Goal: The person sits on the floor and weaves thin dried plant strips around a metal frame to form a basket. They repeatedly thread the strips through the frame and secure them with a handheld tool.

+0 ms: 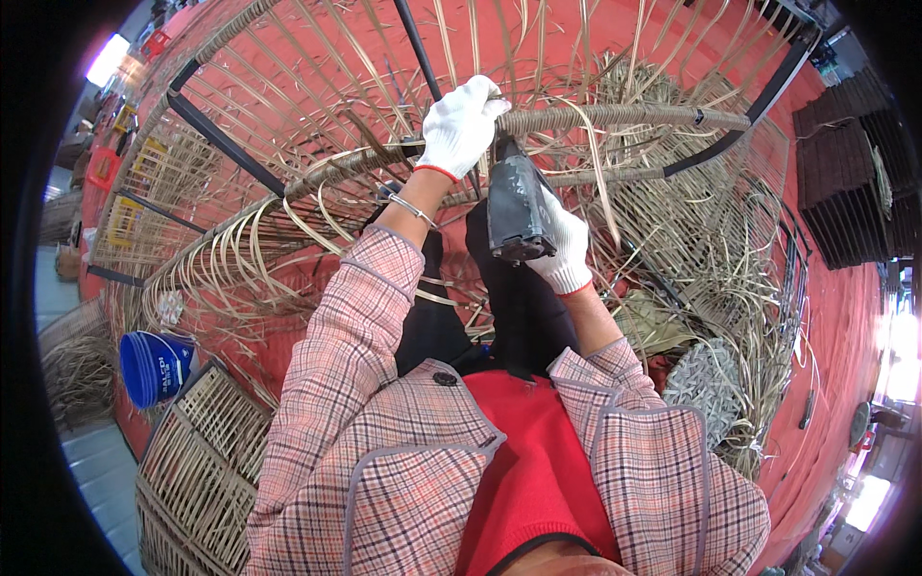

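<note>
In a white glove, my left hand [461, 127] is closed at the strip-wrapped bar [605, 117] of a large wicker frame. What its fingers pinch there is hidden. My right hand [567, 245], gloved too, grips a worn black staple gun [519, 206] from its right side. The tool's nose points away from me and reaches the bar just below my left fingertips. A loose pale strip [597, 173] hangs over the bar to the right. Looped strips [252, 240] curl along the near left edge of the frame.
Black metal struts [226, 144] brace the frame. Cut strips lie heaped on the red floor [836, 326] at right, beside a round woven piece [704, 384]. To the left stand a blue bucket [149, 370] and a slatted wicker panel [204, 461]. Dark stacked panels [850, 182] are at far right.
</note>
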`<state>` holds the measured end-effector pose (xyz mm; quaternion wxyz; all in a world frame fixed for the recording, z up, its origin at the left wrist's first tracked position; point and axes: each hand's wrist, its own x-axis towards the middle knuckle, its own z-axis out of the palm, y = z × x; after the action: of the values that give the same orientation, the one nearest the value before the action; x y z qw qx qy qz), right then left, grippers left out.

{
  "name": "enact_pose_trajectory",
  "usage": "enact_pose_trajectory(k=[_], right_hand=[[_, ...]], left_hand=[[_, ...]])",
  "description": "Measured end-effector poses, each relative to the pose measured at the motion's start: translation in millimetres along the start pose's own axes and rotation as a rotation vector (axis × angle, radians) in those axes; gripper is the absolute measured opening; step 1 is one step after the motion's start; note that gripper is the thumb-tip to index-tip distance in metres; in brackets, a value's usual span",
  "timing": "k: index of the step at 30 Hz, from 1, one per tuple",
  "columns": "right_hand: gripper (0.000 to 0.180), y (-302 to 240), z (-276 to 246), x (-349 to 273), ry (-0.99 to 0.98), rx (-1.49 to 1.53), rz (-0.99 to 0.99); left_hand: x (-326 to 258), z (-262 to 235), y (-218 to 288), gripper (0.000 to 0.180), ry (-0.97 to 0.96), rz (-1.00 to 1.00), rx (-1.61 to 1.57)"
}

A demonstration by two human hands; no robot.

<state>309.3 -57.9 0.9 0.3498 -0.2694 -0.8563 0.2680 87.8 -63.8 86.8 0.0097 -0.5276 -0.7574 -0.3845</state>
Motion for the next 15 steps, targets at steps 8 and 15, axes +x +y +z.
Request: enact_pose_trajectory(k=[8,15], right_hand=[[0.083,-2.3,-6.0,0.8,-0.034,-0.039,0.002],[0.082,0.4,-3.0,-1.7,-0.002,-0.036,-0.042]], left_hand=[[1.2,0.9,-1.8,0.029,0.018,0.021,0.021],[-1.0,-0.2,-0.6,0.029,0.026,0.030,0.008]])
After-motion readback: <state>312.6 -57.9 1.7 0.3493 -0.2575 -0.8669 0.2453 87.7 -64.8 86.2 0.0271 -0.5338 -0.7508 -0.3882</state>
